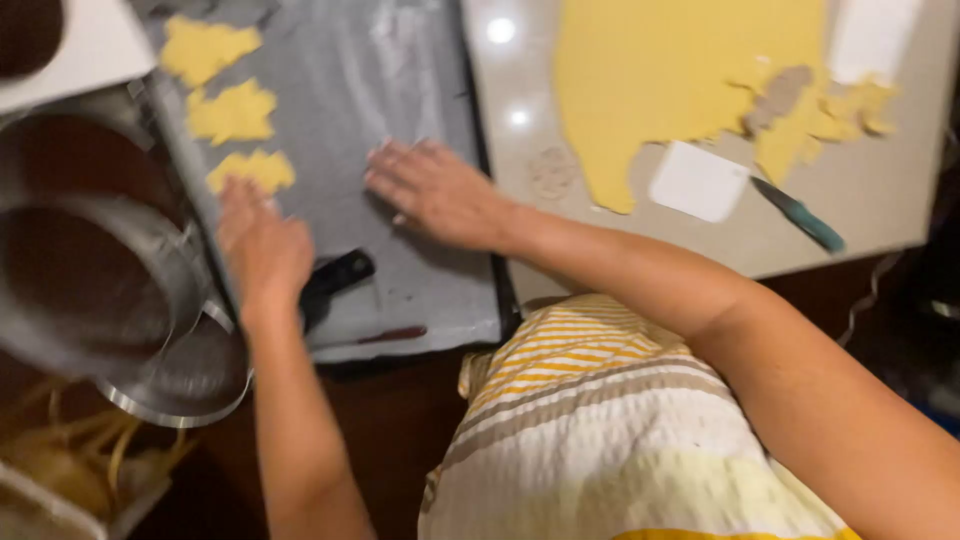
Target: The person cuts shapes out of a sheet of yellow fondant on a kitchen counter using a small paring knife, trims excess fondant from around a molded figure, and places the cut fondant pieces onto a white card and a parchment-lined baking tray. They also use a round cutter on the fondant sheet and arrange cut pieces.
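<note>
Dough shapes (233, 112), three yellow cut-outs, lie in a column on the grey lined baking tray (400, 290). The left hand (262, 245) rests at the tray's left edge, just below the lowest cut-out, with fingers loosely curled; a black handle (335, 280) lies just beside it, and I cannot tell if the hand holds it. The right hand (435, 190) lies flat and open on the tray lining. Rolled yellow dough sheet (660, 80) is on the counter, near a white scraper (698, 181) and a teal-handled knife (800, 213).

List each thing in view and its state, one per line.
Left hand: open, beside the nearest cookie cutout.
Right hand: flat on the lined baking tray.
Three cutouts: on the tray.
Rolled dough sheet: partly cut.
Knife: lying on the counter.
</note>
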